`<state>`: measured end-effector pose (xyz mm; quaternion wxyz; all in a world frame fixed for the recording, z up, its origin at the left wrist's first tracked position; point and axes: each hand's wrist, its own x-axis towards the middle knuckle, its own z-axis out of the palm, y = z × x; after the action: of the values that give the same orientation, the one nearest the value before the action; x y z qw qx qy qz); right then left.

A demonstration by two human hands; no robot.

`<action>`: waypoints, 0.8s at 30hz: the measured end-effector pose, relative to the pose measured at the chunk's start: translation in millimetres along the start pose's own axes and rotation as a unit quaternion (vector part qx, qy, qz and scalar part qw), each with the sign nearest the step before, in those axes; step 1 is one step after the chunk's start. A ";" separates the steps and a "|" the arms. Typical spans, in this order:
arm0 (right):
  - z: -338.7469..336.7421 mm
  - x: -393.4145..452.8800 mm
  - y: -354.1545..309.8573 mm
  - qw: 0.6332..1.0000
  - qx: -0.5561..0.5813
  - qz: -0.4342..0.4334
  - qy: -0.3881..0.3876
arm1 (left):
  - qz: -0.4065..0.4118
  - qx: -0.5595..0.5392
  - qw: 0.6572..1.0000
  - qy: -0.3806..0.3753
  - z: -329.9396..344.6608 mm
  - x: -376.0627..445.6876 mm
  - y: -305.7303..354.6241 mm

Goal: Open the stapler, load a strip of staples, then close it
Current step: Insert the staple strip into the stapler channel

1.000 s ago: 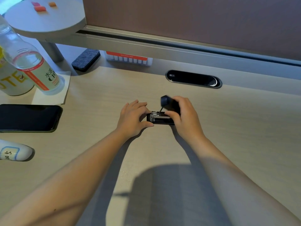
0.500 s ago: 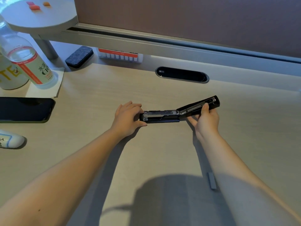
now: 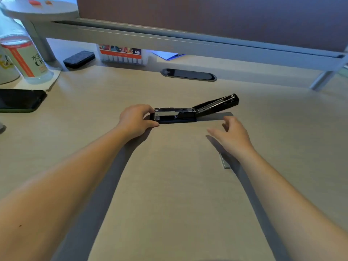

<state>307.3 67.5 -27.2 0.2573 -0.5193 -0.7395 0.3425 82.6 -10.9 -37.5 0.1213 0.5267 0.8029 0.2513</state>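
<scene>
A black stapler (image 3: pixel 180 114) lies open on the wooden desk, its lid swung back to the right and propped up at a slant, the shiny metal staple channel facing up. My left hand (image 3: pixel 136 120) grips the stapler's left end between thumb and fingers. My right hand (image 3: pixel 232 135) hovers just below the raised lid, fingers spread, holding nothing. A short grey strip of staples (image 3: pixel 225 162) lies flat on the desk beside my right wrist, partly covered by it.
A dark phone (image 3: pixel 20 100) lies at the left edge. Behind it stand a clear bottle (image 3: pixel 28 61) and a can. A dark eraser block (image 3: pixel 79 59), a marker box (image 3: pixel 122 54) and a cable slot (image 3: pixel 188 74) sit along the back, under a grey shelf.
My right hand swung the lid fully open to the right, then let go and drew back toward me. My left hand stayed on the stapler's left end.
</scene>
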 end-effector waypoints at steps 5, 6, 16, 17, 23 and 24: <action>-6.6 -44.5 16.8 0.991 -0.126 -0.029 -0.033 | -0.001 -0.032 0.999 0.006 7.2 -22.8 3.2; -7.4 -53.0 19.8 0.989 -0.138 -0.037 -0.025 | 0.000 -0.040 0.999 0.006 8.2 -28.0 3.0; -6.5 -83.4 29.8 0.977 -0.161 -0.113 0.082 | -0.023 -0.041 0.999 0.004 8.8 -65.7 15.6; -6.4 -84.4 28.8 0.977 -0.153 -0.129 0.075 | -0.024 -0.040 0.999 0.004 8.1 -69.1 16.5; 0.8 -106.1 -3.4 0.967 -0.059 -0.245 0.026 | -0.008 -0.028 1.000 -0.002 2.1 -96.6 17.6; 2.6 -109.2 -10.2 0.965 -0.048 -0.256 0.021 | -0.005 -0.028 1.000 -0.005 1.3 -101.9 17.6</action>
<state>335.3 -38.6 -23.7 0.3266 -0.3318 -0.8576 0.2186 139.4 -97.3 -36.4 0.1406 0.5204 0.7977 0.2704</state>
